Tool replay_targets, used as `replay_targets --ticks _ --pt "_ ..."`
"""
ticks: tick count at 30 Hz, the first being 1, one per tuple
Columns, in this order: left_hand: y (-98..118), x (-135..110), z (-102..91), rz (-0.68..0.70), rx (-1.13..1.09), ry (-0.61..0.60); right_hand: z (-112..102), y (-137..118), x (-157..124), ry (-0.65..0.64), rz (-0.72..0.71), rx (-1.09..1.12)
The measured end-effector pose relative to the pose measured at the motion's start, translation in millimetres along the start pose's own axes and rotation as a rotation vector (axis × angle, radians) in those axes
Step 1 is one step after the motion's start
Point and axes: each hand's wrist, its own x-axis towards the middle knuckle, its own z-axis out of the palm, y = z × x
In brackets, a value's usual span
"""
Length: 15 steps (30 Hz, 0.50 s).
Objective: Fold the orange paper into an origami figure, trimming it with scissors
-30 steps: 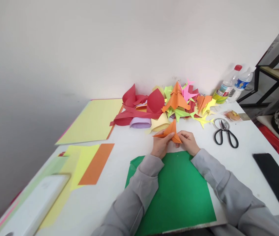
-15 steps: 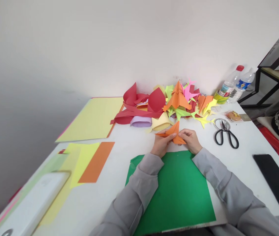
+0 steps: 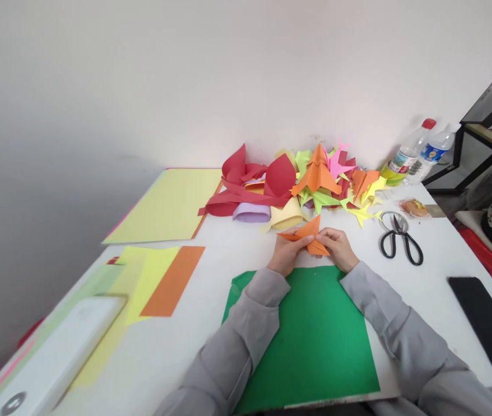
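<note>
An orange folded paper piece [image 3: 309, 230] with pointed ends is held up between both hands, above the far edge of a green sheet [image 3: 310, 329]. My left hand [image 3: 285, 253] is closed on its left side, the thumb lying across the paper. My right hand [image 3: 337, 247] pinches the right side with thumb and fingertips. Just beyond stands a pile of folded paper pieces, among them an orange paper plane [image 3: 316, 173], a yellow one [image 3: 362, 214] and curled red paper [image 3: 280, 176]. Some fingers are hidden behind the orange paper.
Black-handled scissors [image 3: 399, 237] and a black phone [image 3: 486, 323] lie to the right. Two plastic bottles [image 3: 402, 153] stand at the back right. At left are pale yellow sheets [image 3: 167, 205], an orange strip [image 3: 174, 281] and a white oblong device [image 3: 66, 352].
The view has shifted slightly, so most things sit a little farther right. Both hands keep hold of the orange paper, with hardly any change in their grip.
</note>
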Motion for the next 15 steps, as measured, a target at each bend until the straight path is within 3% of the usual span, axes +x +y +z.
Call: replay_targets --ticks 15 --pt "-4.7 2.1 -1.1 -0.009 -0.049 0.012 0.6 -3.7 -0.2 0.114 -0.057 -0.075"
